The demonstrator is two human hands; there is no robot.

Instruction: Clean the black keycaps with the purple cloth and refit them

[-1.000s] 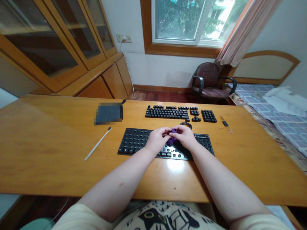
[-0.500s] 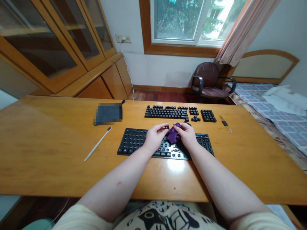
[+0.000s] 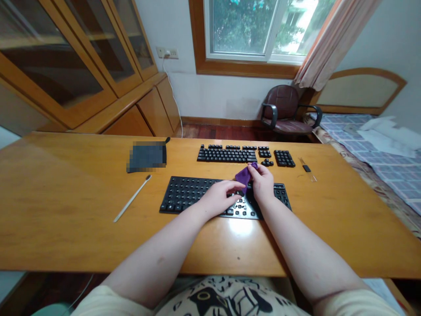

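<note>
A black keyboard [image 3: 187, 195] with many bare key switches lies across the table in front of me. Over its middle, my left hand [image 3: 219, 197] is bent, thumb and fingertips closing around a small dark piece that looks like a keycap [image 3: 241, 193], partly hidden by the fingers. My right hand [image 3: 264, 182] pinches a crumpled purple cloth [image 3: 242, 176] above the right half of the keyboard. The cloth hangs down towards my left fingertips. Behind the keyboard, loose black keycaps [image 3: 226, 155] are laid out in keyboard order, with a number-pad block [image 3: 284, 159] at their right.
A white-handled brush [image 3: 131, 199] lies left of the keyboard, and a dark pouch [image 3: 147, 156] behind it. At the right is a small wire keycap puller [image 3: 307, 168]. Beyond the wooden table [image 3: 66, 193] stand an armchair [image 3: 284, 109] and a bed [image 3: 362, 136].
My left hand has come down and right, from beside the cloth to the keyboard's middle. My right hand has shifted slightly right with the cloth. The view has moved a little.
</note>
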